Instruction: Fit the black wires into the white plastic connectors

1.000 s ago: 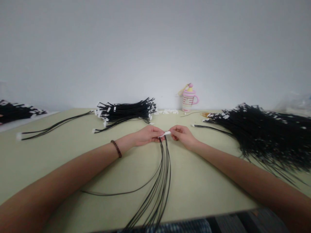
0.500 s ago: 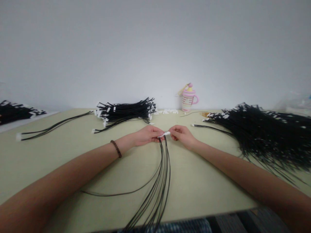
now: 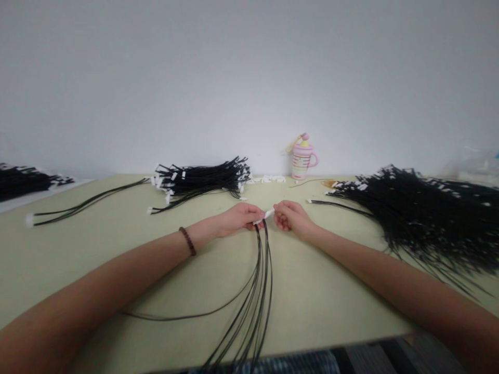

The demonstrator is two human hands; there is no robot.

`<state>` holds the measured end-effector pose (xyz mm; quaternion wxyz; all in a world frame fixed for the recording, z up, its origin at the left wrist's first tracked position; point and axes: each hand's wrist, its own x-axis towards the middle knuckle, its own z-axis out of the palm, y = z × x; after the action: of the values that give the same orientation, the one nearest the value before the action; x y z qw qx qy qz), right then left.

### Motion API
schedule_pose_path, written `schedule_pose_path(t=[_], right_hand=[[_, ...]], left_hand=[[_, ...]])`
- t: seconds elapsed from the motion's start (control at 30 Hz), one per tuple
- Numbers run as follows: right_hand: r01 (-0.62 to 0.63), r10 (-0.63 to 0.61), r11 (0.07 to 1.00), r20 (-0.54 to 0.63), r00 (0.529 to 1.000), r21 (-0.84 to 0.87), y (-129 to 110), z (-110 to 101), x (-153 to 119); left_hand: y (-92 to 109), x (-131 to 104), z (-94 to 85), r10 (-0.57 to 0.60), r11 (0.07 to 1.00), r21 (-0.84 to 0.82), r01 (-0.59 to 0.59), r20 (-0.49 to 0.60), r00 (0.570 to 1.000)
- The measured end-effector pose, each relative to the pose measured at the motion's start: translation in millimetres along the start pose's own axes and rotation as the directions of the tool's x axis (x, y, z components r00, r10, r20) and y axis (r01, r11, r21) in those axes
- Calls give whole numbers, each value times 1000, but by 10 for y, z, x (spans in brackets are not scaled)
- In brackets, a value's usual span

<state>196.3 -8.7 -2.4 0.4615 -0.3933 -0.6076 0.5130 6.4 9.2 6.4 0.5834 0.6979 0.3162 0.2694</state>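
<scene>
Near the middle of the table, my left hand (image 3: 244,216) pinches a small white connector (image 3: 268,214) at its left end. Black wires (image 3: 255,291) hang from the connector, curve toward me and pass over the table's front edge; one strays left under my left forearm. My right hand (image 3: 290,215) is closed with thumb and forefinger at the connector's upper right end. The connector tilts up to the right between both hands. Fingertips hide part of it.
A bundle of black wires (image 3: 202,179) with white ends lies behind my left hand. A large black wire pile (image 3: 436,218) covers the right. At the wall stand a pink-and-white cup (image 3: 301,161) and loose white connectors (image 3: 273,178). More wires (image 3: 27,182) lie far left.
The white connector has tilted more steeply, its right end raised. My right hand has shifted slightly right, and its fingers are curled more. The stray wire has slid a little left.
</scene>
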Motion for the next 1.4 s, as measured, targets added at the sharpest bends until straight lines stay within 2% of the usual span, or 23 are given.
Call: schedule_pose_path(t=[0.13, 0.3, 0.37, 0.5, 0.7, 1.0, 1.13, 1.23, 1.3, 1.4], right_hand=[[-9, 29, 991, 148, 988, -133, -34, 10, -20], [84, -10, 969, 303, 953, -233, -15, 51, -11], [90, -20, 973, 314, 949, -211, -5, 61, -5], [26, 14, 992, 308, 951, -124, -19, 62, -4], [-33, 53, 998, 387, 920, -59, -54, 35, -3], [-29, 50, 998, 401, 915, -57, -59, 20, 1], [-184, 177, 983, 431, 885, -28, -116, -16, -17], [-267, 195, 958, 448, 873, 104, -245, -75, -38], [-255, 148, 944, 420, 895, 211, -355, -150, -34], [-164, 81, 936, 263, 962, 310, -482, -329, 9]], left_hand=[[-9, 4, 2, 24, 998, -55, -25, -17, 1000], [3, -3, 7, 43, 997, -59, -42, 22, 999], [4, -5, 9, 41, 998, -56, -41, 13, 999], [-10, -2, -3, 33, 997, -66, -35, -24, 999], [-19, 2, -11, 36, 998, -58, -38, -35, 999], [-25, 11, -28, 14, 998, -54, -15, -22, 1000], [-33, 13, -35, 33, 997, -65, -34, -13, 999], [-30, -3, -39, 32, 994, -101, -34, -19, 999], [-26, -17, -42, 23, 991, -128, -27, -27, 999], [-22, -32, -43, 11, 989, -148, -17, -41, 999]])
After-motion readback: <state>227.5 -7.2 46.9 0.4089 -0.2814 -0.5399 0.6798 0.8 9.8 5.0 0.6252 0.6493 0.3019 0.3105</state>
